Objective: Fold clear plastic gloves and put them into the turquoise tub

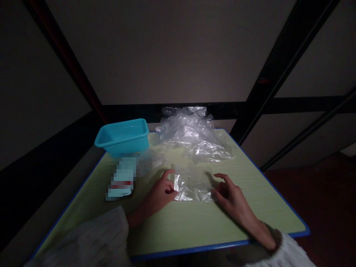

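A thin, clear disposable plastic glove [191,185] lies spread on the table between my two hands, its wide edge towards me and shining. My left hand [164,188] is at its left edge, with the thumb tip at the near corner and the index finger stretched forward, apart from the thumb. On the other side, my right hand [229,193] has its thumb at the near right corner. Its index finger reaches forward with a gap to the thumb, the other fingers curled. Behind them is a crumpled heap of clear plastic gloves [187,131].
The pale green table [200,226] has a blue edge. A turquoise plastic basin [122,142] stands at the back left. A blurred-out phone-like object [122,180] lies before it, beside more thin clear plastic [151,161]. A wall with dark beams rises behind.
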A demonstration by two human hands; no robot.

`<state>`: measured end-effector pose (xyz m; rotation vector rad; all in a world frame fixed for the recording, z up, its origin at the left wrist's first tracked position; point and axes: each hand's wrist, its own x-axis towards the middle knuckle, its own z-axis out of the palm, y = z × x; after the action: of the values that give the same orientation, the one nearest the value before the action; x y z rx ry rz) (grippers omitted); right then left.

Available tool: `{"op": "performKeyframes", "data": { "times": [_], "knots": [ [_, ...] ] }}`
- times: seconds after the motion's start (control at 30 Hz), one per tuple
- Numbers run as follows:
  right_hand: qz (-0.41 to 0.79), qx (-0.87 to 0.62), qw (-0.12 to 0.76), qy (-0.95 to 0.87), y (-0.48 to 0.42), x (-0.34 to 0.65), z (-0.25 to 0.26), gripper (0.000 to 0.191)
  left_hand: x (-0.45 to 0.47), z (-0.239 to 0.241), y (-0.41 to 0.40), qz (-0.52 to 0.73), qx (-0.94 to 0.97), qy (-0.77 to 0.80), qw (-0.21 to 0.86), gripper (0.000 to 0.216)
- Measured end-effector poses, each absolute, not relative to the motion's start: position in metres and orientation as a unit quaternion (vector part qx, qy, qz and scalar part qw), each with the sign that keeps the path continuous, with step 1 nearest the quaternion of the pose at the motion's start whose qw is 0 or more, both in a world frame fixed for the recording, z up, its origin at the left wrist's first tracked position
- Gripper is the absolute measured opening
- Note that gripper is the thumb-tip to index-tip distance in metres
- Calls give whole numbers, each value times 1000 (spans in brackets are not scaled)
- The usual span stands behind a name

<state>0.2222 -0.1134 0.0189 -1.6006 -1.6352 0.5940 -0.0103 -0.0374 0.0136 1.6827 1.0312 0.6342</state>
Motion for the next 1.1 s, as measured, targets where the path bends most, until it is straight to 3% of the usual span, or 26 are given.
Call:
{"op": "performKeyframes", "data": {
  "times": [0.1,0.2,0.3,0.37,0.53,1.1],
  "knots": [
    [212,-633,353,-656,-115,221,19,33,-14,6,-40,295,719,439,450,62],
    [204,-634,341,-664,-116,220,18,35,-17,8,-48,309,773,433,347,56],
    [200,-634,344,-663,-117,219,18,36,-18,17,-58,258,871,348,233,44],
    [206,-632,346,-663,-117,219,19,37,-18,23,-62,189,918,283,203,48],
    [218,-620,347,-669,-117,220,19,37,-16,25,-61,51,965,190,173,74],
    [137,-620,350,-689,-124,239,17,24,-18,26,-62,16,967,201,156,77]
  ]
}}
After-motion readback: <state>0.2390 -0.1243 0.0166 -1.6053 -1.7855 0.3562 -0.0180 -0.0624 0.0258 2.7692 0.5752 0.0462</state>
